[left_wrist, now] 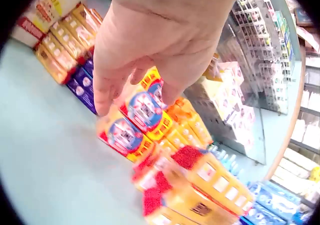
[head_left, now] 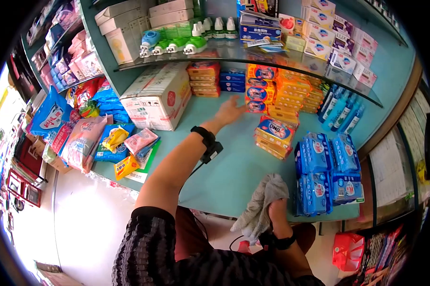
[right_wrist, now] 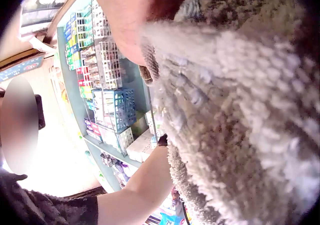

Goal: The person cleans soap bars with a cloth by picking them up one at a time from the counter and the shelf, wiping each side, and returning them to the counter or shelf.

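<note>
The left hand [head_left: 230, 110] reaches over the teal counter to a stack of orange OMO soap packs [head_left: 258, 90]. In the left wrist view its fingers [left_wrist: 103, 97] point down around the top packs [left_wrist: 145, 109]; whether they touch cannot be told. A separate pile of OMO packs [head_left: 274, 133] sits nearer the front. At the counter's front edge the right hand [head_left: 278, 212] grips a grey cloth [head_left: 262, 205], which hangs down beside it. The same cloth [right_wrist: 240, 115] fills much of the right wrist view, partly hiding the hand [right_wrist: 125, 24].
Blue packs [head_left: 317, 167] stand at the right, with blue bottles [head_left: 341, 112] behind them. A white carton [head_left: 157, 95] is left of the reaching arm, and bagged goods [head_left: 86, 140] lie farther left. A glass shelf [head_left: 272, 66] overhangs the back of the counter [head_left: 219, 167].
</note>
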A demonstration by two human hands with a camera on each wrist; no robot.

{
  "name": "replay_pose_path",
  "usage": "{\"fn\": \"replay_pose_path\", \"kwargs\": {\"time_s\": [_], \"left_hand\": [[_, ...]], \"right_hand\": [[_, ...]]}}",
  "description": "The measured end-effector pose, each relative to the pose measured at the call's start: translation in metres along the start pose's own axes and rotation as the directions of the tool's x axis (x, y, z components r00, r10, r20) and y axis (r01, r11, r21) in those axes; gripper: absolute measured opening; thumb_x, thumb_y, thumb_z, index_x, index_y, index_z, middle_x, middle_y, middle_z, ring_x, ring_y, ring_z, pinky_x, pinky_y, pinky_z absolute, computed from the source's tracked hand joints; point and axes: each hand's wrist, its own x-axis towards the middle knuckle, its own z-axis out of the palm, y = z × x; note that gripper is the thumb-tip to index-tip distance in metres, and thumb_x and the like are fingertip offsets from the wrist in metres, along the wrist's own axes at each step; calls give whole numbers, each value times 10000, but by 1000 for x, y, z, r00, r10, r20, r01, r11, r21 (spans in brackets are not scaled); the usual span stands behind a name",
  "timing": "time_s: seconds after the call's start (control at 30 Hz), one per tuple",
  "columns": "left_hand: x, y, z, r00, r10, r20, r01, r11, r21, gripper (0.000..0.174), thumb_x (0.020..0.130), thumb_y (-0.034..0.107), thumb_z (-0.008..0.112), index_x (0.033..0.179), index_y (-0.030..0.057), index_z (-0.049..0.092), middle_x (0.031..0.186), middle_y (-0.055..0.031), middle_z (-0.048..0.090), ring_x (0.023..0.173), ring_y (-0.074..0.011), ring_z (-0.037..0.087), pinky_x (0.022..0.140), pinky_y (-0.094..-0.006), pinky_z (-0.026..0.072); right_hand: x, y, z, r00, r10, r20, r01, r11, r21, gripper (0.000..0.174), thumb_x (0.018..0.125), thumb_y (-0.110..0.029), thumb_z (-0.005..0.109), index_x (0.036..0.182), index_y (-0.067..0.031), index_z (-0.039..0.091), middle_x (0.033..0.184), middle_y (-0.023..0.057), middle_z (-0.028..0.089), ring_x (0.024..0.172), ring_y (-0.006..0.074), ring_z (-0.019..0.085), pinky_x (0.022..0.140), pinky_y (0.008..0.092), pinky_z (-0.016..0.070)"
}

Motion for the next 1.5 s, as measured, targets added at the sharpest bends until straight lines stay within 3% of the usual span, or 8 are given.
{"fn": "replay_pose_path", "kwargs": {"time_s": [0.23, 0.5, 0.67, 0.83, 0.9, 1.13, 1.37, 1.5], "left_hand": [[42, -30, -76, 876, 0, -482, 184, 924, 334, 682, 730, 253, 672, 1275, 14, 339, 1265, -247, 408, 1088, -399, 482, 916, -424, 421], [85, -51, -107, 836, 264, -480, 150, 732, 664, 657, 717, 158, 636, 1283, 18, 332, 1351, -195, 323, 1260, -363, 310, 965, -419, 391], [95, -44, -118, 906, 199, -374, 176, 626, 759, 528, 768, 163, 541, 1264, 40, 410, 1387, -160, 300, 1289, -339, 286, 986, -426, 365], [107, -60, -121, 881, 226, -416, 300, 414, 859, 376, 792, 181, 530, 1163, 126, 511, 1196, -105, 482, 1086, -288, 476, 847, -408, 425], [104, -58, -126, 890, 213, -404, 286, 431, 856, 338, 804, 186, 523, 1134, 113, 519, 1165, -114, 499, 1075, -285, 483, 841, -406, 425], [106, -77, -130, 810, 440, -388, 170, 457, 873, 363, 798, 219, 552, 1121, 70, 484, 1113, -132, 529, 1076, -296, 488, 860, -420, 416], [83, -66, -116, 847, 306, -435, 171, 618, 767, 749, 679, 526, 673, 1189, 43, 413, 1159, -223, 464, 1064, -360, 509, 873, -433, 440], [43, -33, -109, 895, -7, -445, 254, 828, 500, 766, 654, 469, 708, 1197, 20, 409, 1163, -240, 470, 1045, -382, 522, 877, -434, 444]], "right_hand": [[-3, -3, 2, 993, 117, -17, -111, 972, 205, 251, 897, -74, 485, 1129, 17, 516, 1107, 85, 538, 1008, 179, 513, 877, 297, 421], [-1, -17, 3, 993, 114, -22, -112, 992, 60, 253, 890, -70, 502, 1129, 12, 502, 1054, 63, 544, 947, 173, 517, 855, 302, 431], [-5, -7, 6, 968, 242, -67, -198, 900, 388, 230, 890, -75, 509, 1111, -10, 521, 1017, 54, 554, 915, 154, 527, 817, 284, 453], [-6, -9, 4, 983, 162, -85, -145, 973, 181, 213, 895, -80, 511, 1096, -13, 530, 1018, 56, 560, 908, 143, 538, 801, 270, 465], [-6, -13, 6, 963, 261, -64, -216, 894, 392, 221, 898, -84, 508, 1105, -7, 526, 1024, 61, 563, 914, 152, 541, 806, 278, 466], [-7, -1, -1, 996, 84, -13, -83, 996, 37, 247, 896, -58, 496, 1133, 7, 527, 1125, 108, 538, 1018, 209, 522, 896, 306, 428], [-4, 25, -7, 994, -111, 7, 109, 966, -235, 286, 896, -90, 495, 1164, 10, 505, 1132, 83, 534, 1026, 179, 515, 904, 300, 424], [1, 12, 0, 995, 99, -25, -91, 970, 228, 304, 903, -112, 480, 1176, 23, 490, 1113, 61, 538, 1008, 154, 518, 889, 286, 430]]}}
